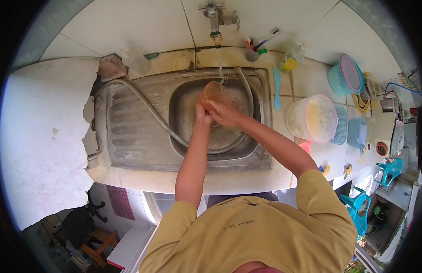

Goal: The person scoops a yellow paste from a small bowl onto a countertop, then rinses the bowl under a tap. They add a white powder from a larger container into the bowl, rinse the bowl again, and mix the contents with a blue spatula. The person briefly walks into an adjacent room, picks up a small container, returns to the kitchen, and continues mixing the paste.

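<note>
Holding a translucent orange plastic cup (212, 92) under water running from the metal wall tap (216, 18), both hands meet over the stainless steel sink (129, 132); left hand (201, 113) and right hand (227, 113) have fingers clamped on it, a grey hose (147, 109) lying alongside.

The steel sink basin (229, 139) is crowded at its middle, where the left hand (201, 113) and right hand (225, 113) close around an orange translucent plastic cup (211, 93) under the wall tap's (215, 18) falling water; a grey flexible hose (147, 107) crosses the ribbed steel draining board (129, 136) and loops along the basin's edges, barring a low sweep there; the draining board's left part lies open; to the right, a light blue brush (276, 86) and a round lidded white plastic tub (311, 117) narrow the tiled counter (306, 75); the counter's front edge stays passable.
</note>
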The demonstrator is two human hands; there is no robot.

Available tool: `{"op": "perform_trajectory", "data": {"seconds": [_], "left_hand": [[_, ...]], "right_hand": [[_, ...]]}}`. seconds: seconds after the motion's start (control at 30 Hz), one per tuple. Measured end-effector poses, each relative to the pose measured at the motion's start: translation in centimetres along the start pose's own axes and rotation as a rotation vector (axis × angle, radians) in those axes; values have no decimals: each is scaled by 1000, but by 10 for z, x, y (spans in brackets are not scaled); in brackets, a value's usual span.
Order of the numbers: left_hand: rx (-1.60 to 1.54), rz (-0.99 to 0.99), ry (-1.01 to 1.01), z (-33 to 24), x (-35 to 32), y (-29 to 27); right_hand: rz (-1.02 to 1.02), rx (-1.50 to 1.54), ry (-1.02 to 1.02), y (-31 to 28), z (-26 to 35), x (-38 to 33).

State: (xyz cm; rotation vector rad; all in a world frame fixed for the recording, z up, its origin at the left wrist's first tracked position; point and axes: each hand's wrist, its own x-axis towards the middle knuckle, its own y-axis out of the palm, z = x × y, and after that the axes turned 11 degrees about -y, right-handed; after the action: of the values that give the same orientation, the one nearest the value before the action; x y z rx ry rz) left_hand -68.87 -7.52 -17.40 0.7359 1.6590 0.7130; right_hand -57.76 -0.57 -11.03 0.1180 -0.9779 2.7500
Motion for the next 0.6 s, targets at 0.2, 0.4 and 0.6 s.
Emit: {"op": "perform_trajectory", "data": {"seconds": [0.2, 0.4, 0.6], "left_hand": [[-147, 120, -124, -1, 28, -47], [-39, 0, -132, 0, 13, -41], [1, -93, -31, -7, 1, -20]], "right_hand": [[299, -740, -180, 12, -15, -14], [343, -577, -82, 12, -12, -21], [109, -383, 173, 25, -21, -11]]}}
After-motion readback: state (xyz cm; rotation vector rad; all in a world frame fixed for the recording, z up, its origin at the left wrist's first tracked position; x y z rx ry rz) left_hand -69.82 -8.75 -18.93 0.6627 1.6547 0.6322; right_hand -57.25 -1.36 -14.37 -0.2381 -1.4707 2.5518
